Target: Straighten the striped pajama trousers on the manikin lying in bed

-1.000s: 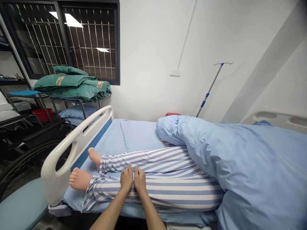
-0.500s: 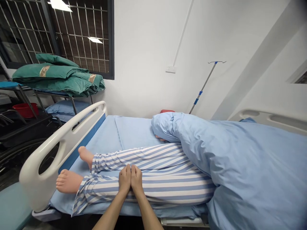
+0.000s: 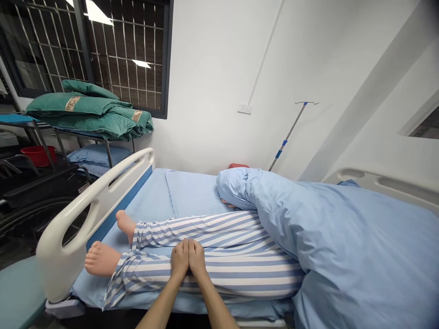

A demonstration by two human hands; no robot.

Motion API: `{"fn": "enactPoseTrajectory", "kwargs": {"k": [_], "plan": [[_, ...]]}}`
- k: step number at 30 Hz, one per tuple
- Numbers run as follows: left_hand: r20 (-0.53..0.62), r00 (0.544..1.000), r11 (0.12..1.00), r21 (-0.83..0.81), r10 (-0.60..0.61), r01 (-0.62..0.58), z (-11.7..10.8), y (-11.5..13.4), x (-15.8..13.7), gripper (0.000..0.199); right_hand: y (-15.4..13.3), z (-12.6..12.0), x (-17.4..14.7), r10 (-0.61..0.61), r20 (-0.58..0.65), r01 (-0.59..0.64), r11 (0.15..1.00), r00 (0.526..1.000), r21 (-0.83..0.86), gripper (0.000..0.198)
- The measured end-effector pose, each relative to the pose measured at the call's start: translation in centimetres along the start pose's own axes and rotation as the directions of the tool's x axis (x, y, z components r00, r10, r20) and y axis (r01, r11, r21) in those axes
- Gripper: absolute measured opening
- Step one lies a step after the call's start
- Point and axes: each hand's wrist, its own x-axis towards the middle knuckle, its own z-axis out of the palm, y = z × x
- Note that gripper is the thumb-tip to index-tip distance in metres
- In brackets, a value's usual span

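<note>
On the bed lies a figure in blue-and-white striped trousers, its legs (image 3: 240, 269) stretched out and its feet (image 3: 103, 259) bare and doll-like, toward the footboard. My left hand (image 3: 179, 259) and my right hand (image 3: 196, 258) sit side by side on the near leg, around the middle of its length, thumbs close together. Both are closed, with the fingers curled down over the leg's far side; the fingertips are hidden. A light blue quilt (image 3: 329, 228) covers the figure from the thighs up. Some fingers of the figure (image 3: 228, 203) peek out under the quilt's edge.
A white footboard (image 3: 55, 251) with a blue panel closes the left end. Beyond it are a wheelchair (image 3: 37, 196), a red bucket (image 3: 39, 156) and folded green bedding (image 3: 89, 112) on a rack. An IV pole (image 3: 290, 135) stands by the wall, near the headboard (image 3: 387, 183).
The camera view has shifted slightly, so the room sits a little lower and the left side a little farther right. Both hands stay together on the near leg.
</note>
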Motion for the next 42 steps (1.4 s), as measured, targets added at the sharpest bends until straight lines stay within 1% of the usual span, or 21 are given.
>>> {"fn": "enactPoseTrajectory", "kwargs": {"k": [3,6,9,13,17,23,27,32,34,36,37,42], "plan": [[0.027,1.0,1.0,0.028,0.009,-0.01,0.0,0.1,-0.2,0.04,-0.5,-0.9,0.3,-0.055,0.033,0.057,0.997,0.998,-0.052,0.035],[0.036,0.999,0.999,0.042,0.003,-0.004,0.0,0.3,-0.3,0.04,-0.4,-1.4,0.4,-0.085,0.034,0.087,0.992,0.996,-0.09,0.038],[0.039,0.999,0.998,0.061,-0.007,0.005,0.2,0.4,-0.4,0.041,0.6,-1.5,0.1,-0.081,0.019,0.083,0.992,0.997,-0.091,0.039],[0.037,0.999,0.992,0.117,0.033,-0.037,0.4,0.4,-0.5,0.037,1.6,-1.4,-0.4,-0.065,-0.02,0.063,0.996,0.998,-0.062,0.039],[0.041,0.999,0.987,0.157,0.024,-0.03,0.5,0.4,-0.5,0.039,1.6,-1.6,-0.4,-0.047,-0.037,0.045,0.998,0.998,-0.042,0.04],[0.097,0.995,0.984,0.179,0.005,-0.022,0.5,0.6,-0.4,0.041,1.6,-1.8,-0.4,-0.052,-0.067,0.05,0.998,0.996,-0.027,0.039],[0.095,0.995,0.992,0.125,0.024,-0.035,0.4,1.5,-0.1,0.042,1.8,-1.8,-0.3,-0.067,-0.104,0.068,0.998,0.992,0.005,0.037],[0.066,0.995,0.997,-0.035,0.078,-0.076,0.6,3.9,0.0,0.043,2.0,-2.1,0.1,-0.028,-0.118,0.039,0.995,0.993,0.095,0.036],[0.036,0.999,0.993,-0.116,0.037,-0.033,1.1,4.3,-0.2,0.044,2.1,-2.2,0.1,-0.009,-0.131,0.024,0.993,0.991,0.113,0.036],[0.015,1.0,0.989,-0.148,-0.019,0.021,1.7,4.0,-0.3,0.044,2.0,-2.3,0.1,-0.003,-0.156,0.021,0.994,0.988,0.112,0.037],[0.011,1.0,0.989,-0.142,-0.029,0.031,1.9,3.6,-0.3,0.044,2.0,-2.3,0.1,-0.001,-0.167,0.02,0.994,0.986,0.108,0.037],[0.039,0.999,0.997,-0.065,0.033,-0.031,2.7,1.9,-0.4,0.043,1.8,-2.4,0.0,0.011,-0.167,0.006,0.995,0.986,0.105,0.035]]}}
